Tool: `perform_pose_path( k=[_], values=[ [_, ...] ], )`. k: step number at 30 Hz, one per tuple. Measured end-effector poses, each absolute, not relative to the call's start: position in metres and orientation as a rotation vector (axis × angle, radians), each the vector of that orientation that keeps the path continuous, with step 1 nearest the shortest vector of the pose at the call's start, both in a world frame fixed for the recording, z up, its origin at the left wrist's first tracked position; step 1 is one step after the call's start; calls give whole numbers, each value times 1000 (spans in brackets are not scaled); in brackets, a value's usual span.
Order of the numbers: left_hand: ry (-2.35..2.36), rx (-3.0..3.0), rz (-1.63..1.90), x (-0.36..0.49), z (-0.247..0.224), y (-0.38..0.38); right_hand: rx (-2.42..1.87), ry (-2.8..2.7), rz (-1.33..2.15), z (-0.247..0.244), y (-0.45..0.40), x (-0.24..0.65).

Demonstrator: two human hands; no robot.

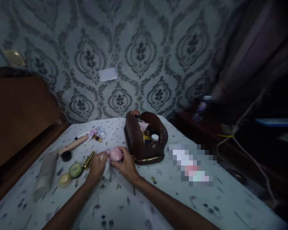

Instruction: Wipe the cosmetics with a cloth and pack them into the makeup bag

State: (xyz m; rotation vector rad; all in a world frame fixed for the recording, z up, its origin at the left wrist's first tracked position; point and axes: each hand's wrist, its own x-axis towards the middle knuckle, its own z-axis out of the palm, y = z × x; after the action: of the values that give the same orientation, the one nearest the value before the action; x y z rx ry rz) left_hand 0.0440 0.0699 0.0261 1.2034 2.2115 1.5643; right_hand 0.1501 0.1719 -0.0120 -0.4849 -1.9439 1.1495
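Observation:
A round, shiny pink container [115, 154] is gripped by my right hand [127, 166], its fingers and thumb curled round the right side. Against the left side of the container, my left hand [98, 165] is closed on a white cloth or tissue [107, 169], which hangs down between the hands. Just beyond them stands an open brown bag [136, 140] with a gold zip, holding a white-capped jar [154, 137] and several small items. Left of my left hand lie a gold tube [89, 160], a green-lidded jar [75, 170] and a yellow jar [65, 180].
Further left lie a large pale tube [46, 174] and a long brush [74, 144], with small tubes behind. A pixelated patch [191, 164] covers something on the right of the patterned sheet [139, 204]. A wooden board [21, 118] borders the left, and a cable [251, 143] hangs at right.

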Motion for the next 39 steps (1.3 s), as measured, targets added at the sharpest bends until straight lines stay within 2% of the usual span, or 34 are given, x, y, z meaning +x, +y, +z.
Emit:
perform_pose_path(
  k=[6,10,13,18,22,25,34,39],
  values=[
    [2250,1334,1669,42,36,75,-438,-2019,1199,-5,173,185],
    [2309,1673,1592,42,72,100,-296,-2100,1193,-9,171,212],
    [2214,2137,1385,52,115,134,-257,-2127,1238,-16,170,220],
    [1946,2716,714,71,166,204,-224,-2179,1236,-30,173,213],
    [1892,2738,251,73,178,249,-165,-2244,1195,-45,179,206],
    [1892,2676,49,70,182,268,-165,-2274,1122,-52,180,201],
    [1833,2657,55,55,174,281,-111,-2353,953,-48,179,201],
    [1977,2555,-232,63,185,272,-10,-2370,902,-24,182,215]
  ],
)
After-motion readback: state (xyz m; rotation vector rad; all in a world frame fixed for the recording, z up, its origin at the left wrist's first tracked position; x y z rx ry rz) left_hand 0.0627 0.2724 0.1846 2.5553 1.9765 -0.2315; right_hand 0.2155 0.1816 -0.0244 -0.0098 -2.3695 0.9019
